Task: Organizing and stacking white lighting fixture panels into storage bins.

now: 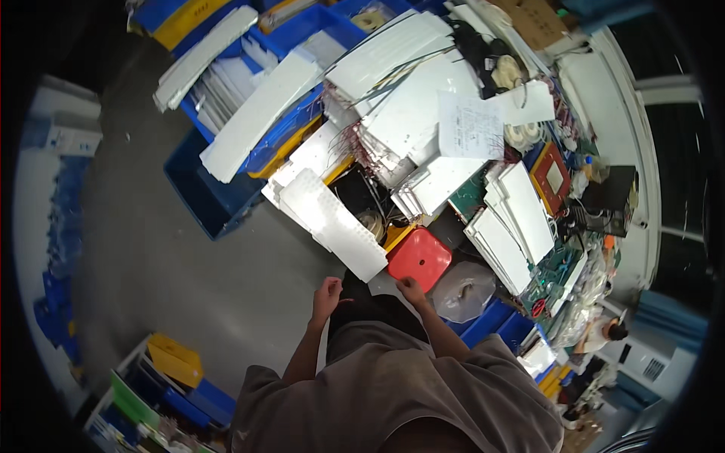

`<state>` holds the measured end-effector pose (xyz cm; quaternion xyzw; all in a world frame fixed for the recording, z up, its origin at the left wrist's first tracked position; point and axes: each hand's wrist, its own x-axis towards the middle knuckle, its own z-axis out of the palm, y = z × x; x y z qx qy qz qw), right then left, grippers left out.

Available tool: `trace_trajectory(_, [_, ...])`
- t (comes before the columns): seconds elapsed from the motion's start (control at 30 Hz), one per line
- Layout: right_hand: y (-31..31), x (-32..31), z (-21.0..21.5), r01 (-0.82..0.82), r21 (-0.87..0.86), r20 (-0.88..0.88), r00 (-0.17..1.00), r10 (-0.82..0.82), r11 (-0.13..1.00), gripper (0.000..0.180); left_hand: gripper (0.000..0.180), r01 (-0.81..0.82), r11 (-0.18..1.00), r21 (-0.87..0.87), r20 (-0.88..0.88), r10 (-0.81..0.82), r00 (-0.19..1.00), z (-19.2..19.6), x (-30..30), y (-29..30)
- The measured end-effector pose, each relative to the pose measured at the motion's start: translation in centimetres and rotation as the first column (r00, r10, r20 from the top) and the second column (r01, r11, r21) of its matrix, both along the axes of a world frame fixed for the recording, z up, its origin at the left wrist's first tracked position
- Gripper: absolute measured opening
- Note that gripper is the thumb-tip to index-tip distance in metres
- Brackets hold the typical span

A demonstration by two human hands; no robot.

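My left hand is held in front of my body with its fingers curled closed. My right hand is closed too, fingers bent together, beside the near edge of a red stool with a small hole in its seat. Whatever either hand may hold is too small or hidden to make out. A long white panel slants just beyond my hands, its near end close to both. To the right of my right hand lies a clear plastic bag with something small and brownish in it.
Stacks of white sheets and a handwritten paper cover the bench ahead. A dark blue bin stands on the grey floor at left. Blue and yellow bins sit behind left. Another person is at far right.
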<state>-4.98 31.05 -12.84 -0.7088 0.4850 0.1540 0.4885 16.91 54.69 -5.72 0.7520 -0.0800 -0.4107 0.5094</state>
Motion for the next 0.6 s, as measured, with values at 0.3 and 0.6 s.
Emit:
trace_trajectory(0.3, [7.8,-10.1,-4.9,0.589,0.317,0.009,0.782,-0.624,0.743,0.028,0.015,0.172,0.984,-0.032,0.028,-0.172,0.985,6.2,4.0,2.5])
trace_trajectory(0.6, [17.9,-10.9,-6.0,0.677,0.237,-0.045,0.724,-0.688,0.697,0.029,0.016,0.178,0.970,0.167,0.261,-0.218,0.940,9.5,15.3,10.6])
